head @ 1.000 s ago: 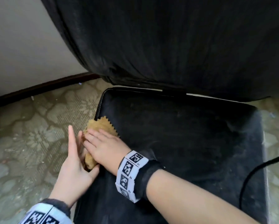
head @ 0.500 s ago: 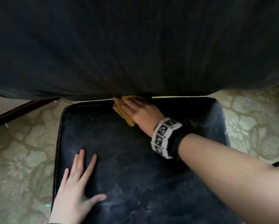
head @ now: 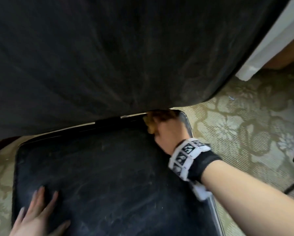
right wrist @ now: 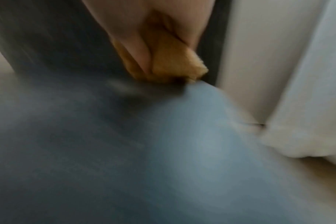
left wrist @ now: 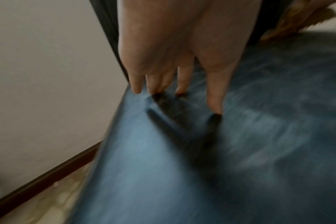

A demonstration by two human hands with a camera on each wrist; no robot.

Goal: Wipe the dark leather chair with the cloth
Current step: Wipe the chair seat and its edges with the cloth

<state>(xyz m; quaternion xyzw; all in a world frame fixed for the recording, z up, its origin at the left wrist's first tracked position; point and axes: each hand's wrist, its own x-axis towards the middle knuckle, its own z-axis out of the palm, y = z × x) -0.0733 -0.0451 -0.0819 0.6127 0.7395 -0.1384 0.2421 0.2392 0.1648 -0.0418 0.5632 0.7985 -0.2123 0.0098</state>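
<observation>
Right forearm (head: 245,189) bare; black fabric wrist cuff (head: 204,163) with white band of black-and-white square marker tags (head: 185,154). Left hand (head: 35,218) bare, nothing worn in view.

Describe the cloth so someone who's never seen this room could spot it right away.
Find the black chair seat below the dark backrest. At its far right corner, the right hand grips the cloth. It is the only tan, bunched thing against all that black leather.

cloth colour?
Tan-yellow cloth, gripped in the right hand; clearest in the right wrist view.
</observation>
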